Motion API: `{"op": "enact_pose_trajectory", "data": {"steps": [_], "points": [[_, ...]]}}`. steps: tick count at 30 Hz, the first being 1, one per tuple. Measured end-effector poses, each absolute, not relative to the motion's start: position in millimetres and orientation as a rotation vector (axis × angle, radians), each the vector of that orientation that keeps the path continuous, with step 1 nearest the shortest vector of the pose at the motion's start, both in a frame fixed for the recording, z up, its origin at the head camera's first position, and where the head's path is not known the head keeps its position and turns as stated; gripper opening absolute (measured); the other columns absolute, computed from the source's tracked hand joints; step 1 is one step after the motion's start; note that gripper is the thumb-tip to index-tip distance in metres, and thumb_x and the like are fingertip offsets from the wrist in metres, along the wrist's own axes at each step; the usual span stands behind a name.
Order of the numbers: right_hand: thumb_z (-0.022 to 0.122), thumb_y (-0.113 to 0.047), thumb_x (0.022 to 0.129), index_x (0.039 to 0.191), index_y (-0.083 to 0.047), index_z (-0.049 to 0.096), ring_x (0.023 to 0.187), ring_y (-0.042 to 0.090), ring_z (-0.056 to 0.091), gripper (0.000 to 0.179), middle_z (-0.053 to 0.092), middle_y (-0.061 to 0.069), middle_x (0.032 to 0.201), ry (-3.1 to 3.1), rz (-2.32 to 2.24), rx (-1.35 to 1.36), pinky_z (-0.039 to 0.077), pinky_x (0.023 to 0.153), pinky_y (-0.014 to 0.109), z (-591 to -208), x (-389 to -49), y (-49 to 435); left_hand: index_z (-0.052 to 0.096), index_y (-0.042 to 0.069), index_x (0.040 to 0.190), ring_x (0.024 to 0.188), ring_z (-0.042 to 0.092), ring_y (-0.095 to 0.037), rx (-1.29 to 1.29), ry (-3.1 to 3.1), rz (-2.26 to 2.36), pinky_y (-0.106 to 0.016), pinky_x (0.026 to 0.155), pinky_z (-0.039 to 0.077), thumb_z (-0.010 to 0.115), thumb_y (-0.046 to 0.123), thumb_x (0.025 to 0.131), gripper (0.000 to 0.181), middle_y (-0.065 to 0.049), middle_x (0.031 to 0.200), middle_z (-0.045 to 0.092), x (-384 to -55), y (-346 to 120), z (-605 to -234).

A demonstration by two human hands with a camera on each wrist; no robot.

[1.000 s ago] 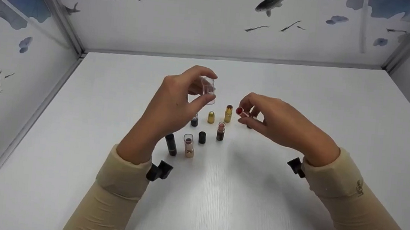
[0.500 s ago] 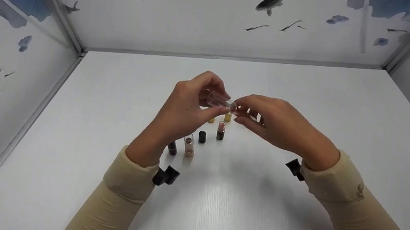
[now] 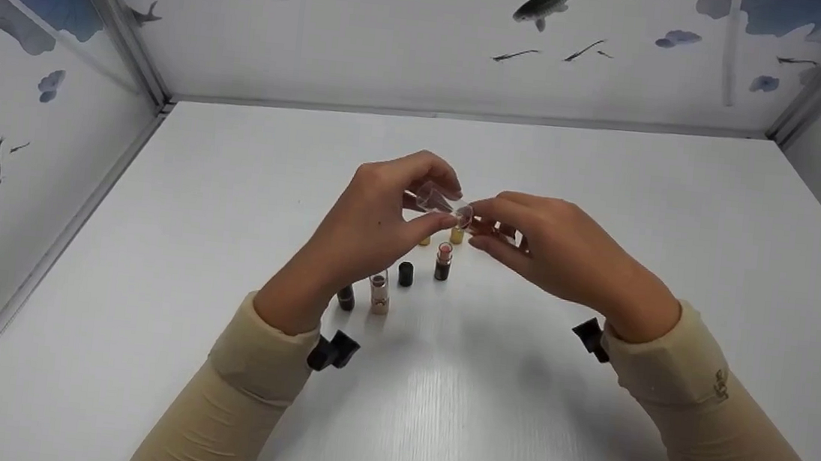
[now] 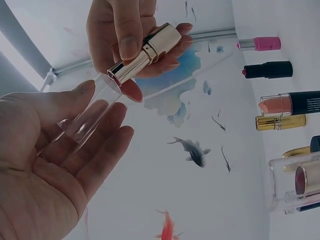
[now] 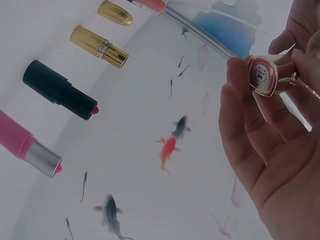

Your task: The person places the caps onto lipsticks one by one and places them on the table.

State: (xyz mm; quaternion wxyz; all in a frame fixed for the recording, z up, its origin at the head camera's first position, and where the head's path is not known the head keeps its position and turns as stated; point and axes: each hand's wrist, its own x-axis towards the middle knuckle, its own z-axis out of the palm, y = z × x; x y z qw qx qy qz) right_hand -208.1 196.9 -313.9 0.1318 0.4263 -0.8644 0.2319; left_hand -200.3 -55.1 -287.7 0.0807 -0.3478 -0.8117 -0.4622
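My left hand (image 3: pixel 383 205) pinches a clear lipstick cap (image 4: pixel 96 111) between thumb and fingers, above the table. Opposite it, my right hand (image 3: pixel 563 245) grips a shiny gold lipstick tube (image 4: pixel 164 42), thumb on top and fingers beneath. The tube's end meets the cap's mouth; how far it sits inside cannot be told. In the right wrist view the round label on the lipstick's base (image 5: pixel 261 75) faces the camera. Behind and below the hands stand a pink lipstick in a clear-topped black case (image 3: pixel 443 262) and gold lipsticks (image 3: pixel 457 235), partly hidden by the fingers.
Nearer me on the white table stand a small black cap (image 3: pixel 405 274), a beige lipstick with a clear cap (image 3: pixel 379 295) and a black tube (image 3: pixel 346 297) partly behind my left wrist. A magenta lipstick (image 5: pixel 22 142) and a black lipstick (image 5: pixel 60 89) also stand there. Printed panels enclose the table.
My left hand has moved right and slightly down, bringing the clear cap to the lipstick tube in my right hand. Over the last half second both hands have barely moved.
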Motion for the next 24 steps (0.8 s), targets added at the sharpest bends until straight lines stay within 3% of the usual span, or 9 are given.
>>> {"op": "enact_pose_trajectory", "data": {"steps": [15,24], "points": [[0.074,-0.017,0.103,0.124,-0.014,0.075,0.087,0.007,0.068,0.021,0.074,-0.004,0.106,-2.494,0.680,1.240,0.054,0.063,0.026,-314.2,-208.4,198.6,0.072,0.004,0.113,0.097,0.074,-0.011,-1.062,-2.450,-1.361,-0.024,0.090,0.060,0.081,0.002,0.094,0.021,-0.005,0.108,0.075,-202.3,-55.5,-289.2],[0.073,-0.018,0.104,0.125,-0.014,0.074,0.092,0.008,0.070,0.022,0.075,-0.005,0.110,-2.509,0.690,1.237,0.058,0.071,0.027,-313.2,-208.3,197.8,0.073,0.004,0.113,0.097,0.074,-0.011,-1.068,-2.437,-1.333,-0.025,0.090,0.060,0.081,0.003,0.094,0.021,-0.005,0.108,0.075,-202.8,-56.8,-290.2]]}}
